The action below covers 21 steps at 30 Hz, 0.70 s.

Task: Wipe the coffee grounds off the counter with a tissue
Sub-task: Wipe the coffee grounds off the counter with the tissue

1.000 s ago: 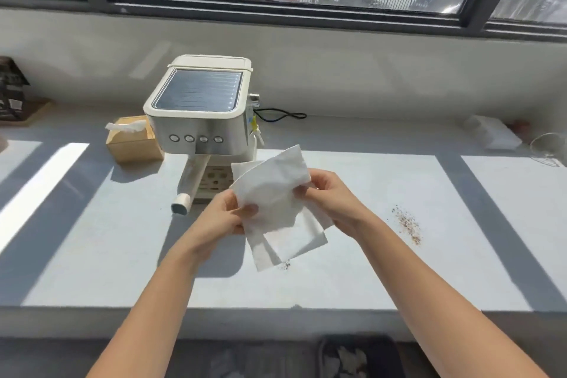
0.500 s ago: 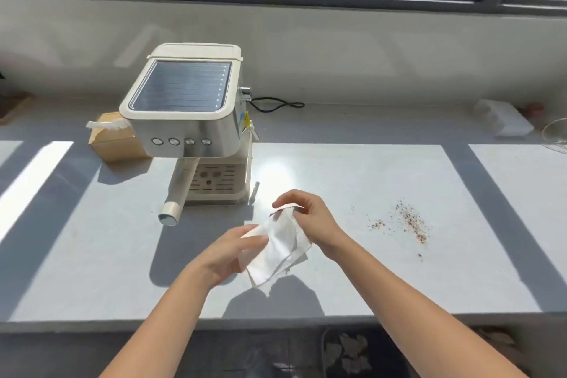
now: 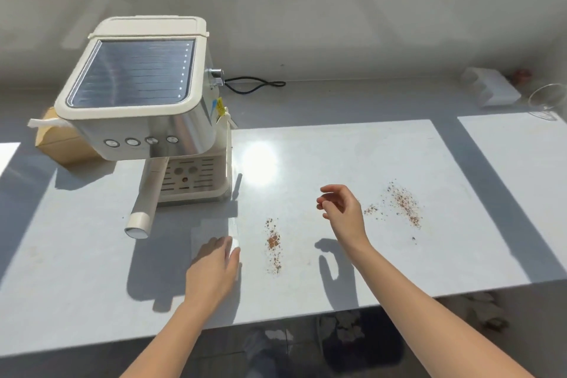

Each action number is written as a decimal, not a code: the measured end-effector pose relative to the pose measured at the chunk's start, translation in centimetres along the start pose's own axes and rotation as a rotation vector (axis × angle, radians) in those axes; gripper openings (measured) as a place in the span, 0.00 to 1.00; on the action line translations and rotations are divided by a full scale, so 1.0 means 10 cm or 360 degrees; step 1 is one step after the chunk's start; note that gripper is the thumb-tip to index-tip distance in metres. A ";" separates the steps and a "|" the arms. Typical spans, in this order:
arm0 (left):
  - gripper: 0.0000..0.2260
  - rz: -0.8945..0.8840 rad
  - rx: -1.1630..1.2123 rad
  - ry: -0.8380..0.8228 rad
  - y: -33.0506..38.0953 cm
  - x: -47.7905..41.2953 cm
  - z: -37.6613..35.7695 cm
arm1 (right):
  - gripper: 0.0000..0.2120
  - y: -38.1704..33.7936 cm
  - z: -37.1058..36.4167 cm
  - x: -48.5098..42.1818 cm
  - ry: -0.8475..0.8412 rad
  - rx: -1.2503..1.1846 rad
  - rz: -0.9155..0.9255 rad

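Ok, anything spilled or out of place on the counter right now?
Yes, spilled grounds: one streak on the counter just right of the tissue pressed under the left hand, and a wider scatter past the right hand, which holds nothing. Neither is wiped yet.

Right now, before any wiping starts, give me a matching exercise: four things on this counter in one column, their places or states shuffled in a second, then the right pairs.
1. tissue
2. right hand
3. tissue box
4. coffee grounds

A. partly hidden behind the coffee machine
B. scattered in loose patches on the counter
C. raised, fingers loosely curled, holding nothing
D. lying flat under the left hand

Pairs: 1-D, 2-C, 3-A, 4-B.
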<state>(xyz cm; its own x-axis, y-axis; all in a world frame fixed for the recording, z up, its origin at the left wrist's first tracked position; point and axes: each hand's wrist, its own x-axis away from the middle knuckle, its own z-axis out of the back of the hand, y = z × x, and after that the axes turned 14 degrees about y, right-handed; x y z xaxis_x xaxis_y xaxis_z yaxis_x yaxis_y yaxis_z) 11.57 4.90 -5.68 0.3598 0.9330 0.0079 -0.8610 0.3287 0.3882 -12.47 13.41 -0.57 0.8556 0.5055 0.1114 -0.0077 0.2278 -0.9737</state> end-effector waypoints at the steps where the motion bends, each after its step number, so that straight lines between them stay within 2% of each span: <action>1: 0.10 -0.0059 -0.0061 0.0068 0.02 -0.01 -0.01 | 0.13 0.04 0.07 -0.02 0.0042 0.0052 0.0050; 3: 0.11 -0.0177 -0.0183 0.0202 0.00 -0.02 -0.10 | 0.13 0.15 0.27 -0.07 0.0148 0.0204 0.0166; 7: 0.22 -0.0255 0.0264 -0.0014 -0.02 0.07 -0.25 | 0.15 0.41 0.90 -0.27 0.0448 0.0679 0.0392; 10: 0.25 -0.0321 0.0046 0.0043 -0.07 0.19 -0.35 | 0.19 0.62 1.53 -0.47 0.0567 0.1084 0.0368; 13: 0.29 -0.0315 -0.0141 0.0106 -0.01 0.20 -0.41 | 0.22 0.84 2.11 -0.62 0.0517 0.1521 0.0258; 16: 0.28 -0.0241 -0.0176 0.0106 0.06 0.16 -0.47 | 0.24 1.05 2.49 -0.77 0.0358 0.1919 0.0242; 18: 0.27 -0.0218 -0.0159 0.0111 0.11 0.14 -0.48 | 0.25 1.14 2.58 -0.86 0.0268 0.2011 0.0205; 21: 0.25 -0.0143 -0.0049 0.0102 0.22 0.11 -0.52 | 0.25 1.27 2.55 -0.89 0.0310 0.1965 0.0203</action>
<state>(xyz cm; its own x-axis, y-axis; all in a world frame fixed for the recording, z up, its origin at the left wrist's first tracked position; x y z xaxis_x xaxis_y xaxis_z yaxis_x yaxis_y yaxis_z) 8.23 7.40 -9.58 0.4132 0.9067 -0.0850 -0.8372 0.4150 0.3563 -33.33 33.03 -8.90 0.8745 0.4739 -0.1034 -0.4842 0.8655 -0.1285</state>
